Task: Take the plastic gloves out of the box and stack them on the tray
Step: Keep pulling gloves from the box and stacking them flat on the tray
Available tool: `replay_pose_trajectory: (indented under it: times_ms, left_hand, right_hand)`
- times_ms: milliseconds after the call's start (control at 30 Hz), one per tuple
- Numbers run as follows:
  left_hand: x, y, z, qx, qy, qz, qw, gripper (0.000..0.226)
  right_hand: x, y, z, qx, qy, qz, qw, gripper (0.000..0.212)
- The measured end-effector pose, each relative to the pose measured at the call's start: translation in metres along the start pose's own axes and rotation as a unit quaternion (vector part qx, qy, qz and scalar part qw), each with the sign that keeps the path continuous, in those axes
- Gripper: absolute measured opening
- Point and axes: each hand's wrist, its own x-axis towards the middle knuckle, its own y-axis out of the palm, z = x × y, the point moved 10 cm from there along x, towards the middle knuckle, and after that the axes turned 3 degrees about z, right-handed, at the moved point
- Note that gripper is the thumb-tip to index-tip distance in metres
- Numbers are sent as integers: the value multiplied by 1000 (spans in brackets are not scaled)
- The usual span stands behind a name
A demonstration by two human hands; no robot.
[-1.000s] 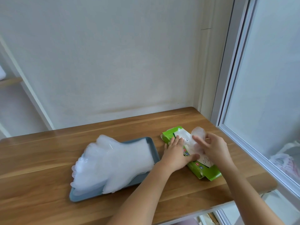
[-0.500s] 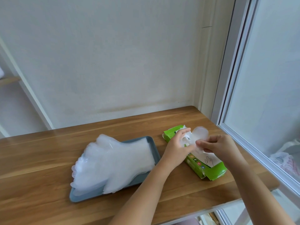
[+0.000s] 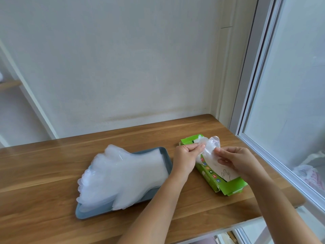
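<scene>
A green glove box (image 3: 226,188) lies open on the wooden table (image 3: 52,162), right of the blue-grey tray (image 3: 166,156). A stack of clear plastic gloves (image 3: 123,175) covers most of the tray, fingers hanging over its left end. A crumpled clear glove (image 3: 210,145) sticks up from the box's far end. My left hand (image 3: 185,159) pinches its left side with thumb and fingers. My right hand (image 3: 235,160) pinches its right side above the box's white top.
A plain wall runs behind the table. A window frame (image 3: 253,103) stands close on the right, past the table's right edge. Bare wood lies in front of the tray and box up to the near edge.
My left hand lifted off the box and took the glove's left side. My right hand stayed on the glove, which has come further up and out of the box.
</scene>
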Motion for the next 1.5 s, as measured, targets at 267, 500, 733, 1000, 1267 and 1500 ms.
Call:
replay_pose_trajectory:
  times_ms: [267,500,733,1000,1267,1500]
  left_hand:
    - [-19,31,4,295,47,165,940,10]
    - [-28,46,15,386,42,197,900,40]
    - [-32,55,15,428,-1,240,872,39]
    - [-29,13,-33,330,-48,191,923,34]
    - [-44,-40,-121,232,49,177,955,101]
    - [-63,-41,-137,102,86,246,960,65]
  right_hand:
    - [-1,-12,13,-158,-65,-74,982,21]
    - [-6,0,39,-347,-137,-86,924,18]
    - [-30,5,126,-262,-286,-134,912,20]
    - [-38,46,180,-273,-260,110,920,25]
    - [-63,122,173,-433,-223,285,826,16]
    - [-99,179,184,-495,-237,347,761,12]
